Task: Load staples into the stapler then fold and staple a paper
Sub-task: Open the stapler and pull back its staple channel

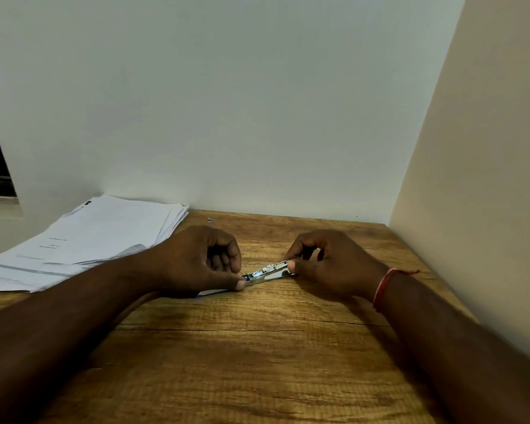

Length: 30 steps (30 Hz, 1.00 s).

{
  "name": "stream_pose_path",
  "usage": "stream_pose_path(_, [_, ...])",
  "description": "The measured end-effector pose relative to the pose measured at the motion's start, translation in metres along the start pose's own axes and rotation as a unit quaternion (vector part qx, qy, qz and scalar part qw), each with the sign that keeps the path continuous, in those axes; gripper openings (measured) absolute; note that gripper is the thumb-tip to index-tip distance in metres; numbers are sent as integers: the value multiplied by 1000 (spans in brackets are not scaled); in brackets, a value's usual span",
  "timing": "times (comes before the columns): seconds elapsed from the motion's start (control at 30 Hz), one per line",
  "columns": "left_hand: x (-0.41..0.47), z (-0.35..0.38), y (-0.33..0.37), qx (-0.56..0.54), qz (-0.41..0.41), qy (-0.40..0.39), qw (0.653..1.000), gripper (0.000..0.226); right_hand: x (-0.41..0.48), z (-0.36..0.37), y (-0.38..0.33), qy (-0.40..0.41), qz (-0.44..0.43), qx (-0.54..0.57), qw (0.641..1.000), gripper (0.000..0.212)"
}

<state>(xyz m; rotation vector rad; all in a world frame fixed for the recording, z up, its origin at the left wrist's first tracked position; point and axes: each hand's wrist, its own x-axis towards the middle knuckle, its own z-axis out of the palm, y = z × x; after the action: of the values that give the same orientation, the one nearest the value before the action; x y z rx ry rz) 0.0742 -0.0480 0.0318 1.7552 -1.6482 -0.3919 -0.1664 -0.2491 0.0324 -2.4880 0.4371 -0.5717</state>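
Both hands are on the stapler [266,272] - a small shiny metal one, lying about mid-bench [257,362] with its right end a bit higher. The left hand [202,258] has its grip pinched on the left end, thumb and curled fingers closed round it. The right hand [328,264] pinches the right end the same way, thumb in front, fingers over the top. Papers [98,237] sit in a loose stack at the far left by the wall. Red thread [383,286] on the right wrist - can't tell if the stapler's loaded.
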Motion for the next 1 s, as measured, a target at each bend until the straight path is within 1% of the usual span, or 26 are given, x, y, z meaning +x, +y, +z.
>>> stream_pose_path(0.13, [-1, 6, 1, -28, 11, -23, 999, 34, -2, 1, -3, -24, 17, -29, 999, 4])
stream_pose_path(0.2, [-2, 10, 2, -19, 15, -21, 999, 37, -2, 4, -5, -33, 23, -33, 999, 5])
stream_pose_path(0.4, [-2, 17, 8, 54, 52, -39, 996, 45, -2, 10, -8, -42, 21, -19, 999, 7])
stream_pose_path(0.57, [-3, 18, 13, 148, 82, -71, 983, 50, -1, 11, -8, -56, 8, -12, 998, 10])
stream_pose_path(0.63, [-3, 19, 14, 181, 88, -73, 977, 49, -1, 12, -7, -58, 6, -9, 998, 11])
stream_pose_path(0.73, [-3, 20, 14, 197, 92, -75, 973, 48, -1, 13, -8, -60, -1, 7, 998, 12])
stream_pose_path(0.87, [-2, 20, 15, 189, 102, -70, 974, 45, 0, 14, -8, -61, -4, 12, 998, 11])
stream_pose_path(1.0, [2, 20, 17, 172, 103, -80, 976, 36, 0, 15, -7, -58, -9, -10, 998, 9])
